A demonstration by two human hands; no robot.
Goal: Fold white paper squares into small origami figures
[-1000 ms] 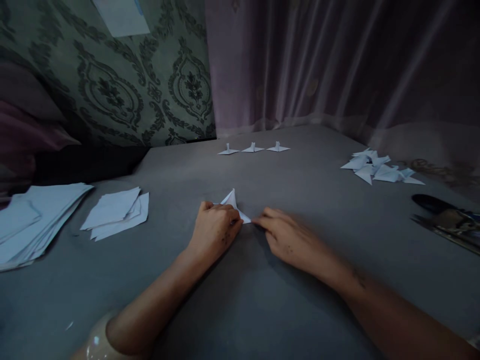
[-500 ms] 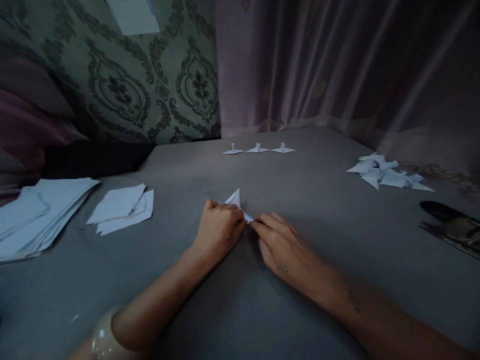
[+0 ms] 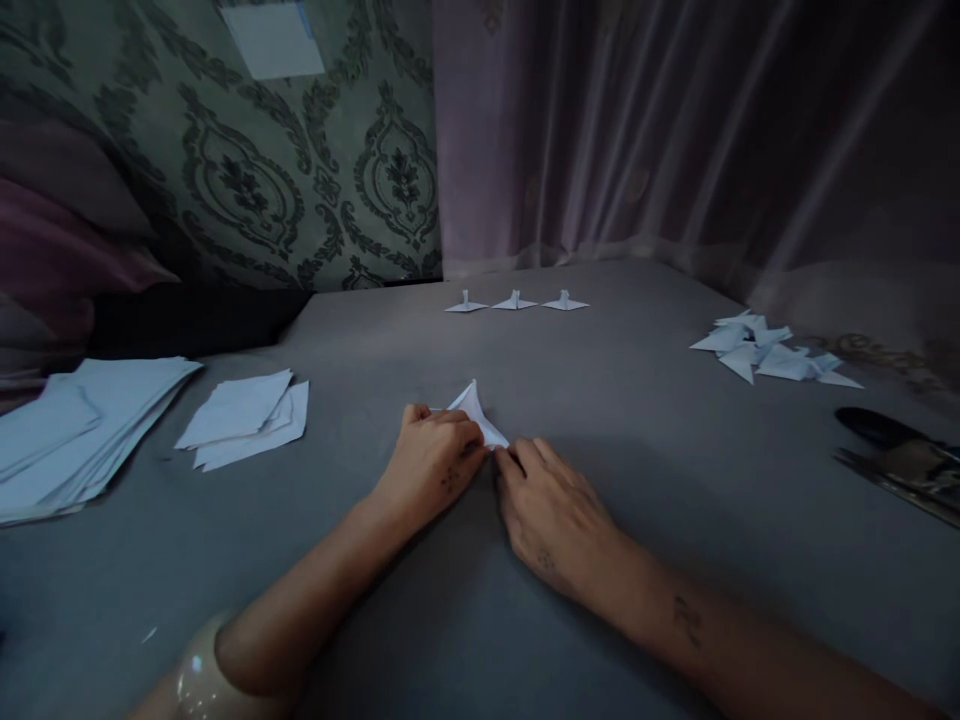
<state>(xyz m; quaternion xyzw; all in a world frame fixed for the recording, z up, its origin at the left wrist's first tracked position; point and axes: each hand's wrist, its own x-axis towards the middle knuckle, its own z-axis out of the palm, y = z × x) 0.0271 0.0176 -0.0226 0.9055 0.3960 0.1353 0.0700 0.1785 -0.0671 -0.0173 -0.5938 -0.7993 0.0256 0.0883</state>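
Between my hands, low over the grey surface, is a folded white paper (image 3: pixel 475 412) with one point standing up and another reaching right. My left hand (image 3: pixel 439 452) has its fingers closed round the paper's left and near side, hiding much of it. At the right-hand point, the fingertips of my right hand (image 3: pixel 551 510) are pressed together on the paper's near edge. Three folded paper cranes (image 3: pixel 516 300) stand in a row farther back.
Small paper squares (image 3: pixel 244 415) lie to the left, beside a larger stack of paper sheets (image 3: pixel 112 420). At the right is a heap of folded paper cranes (image 3: pixel 772 350), with scissors (image 3: pixel 900 450) nearer me. A curtain (image 3: pixel 555 130) hangs behind.
My right hand has shifted slightly down and left along the paper's near edge, uncovering more of the right point. My left hand keeps its hold on the paper, barely moved.
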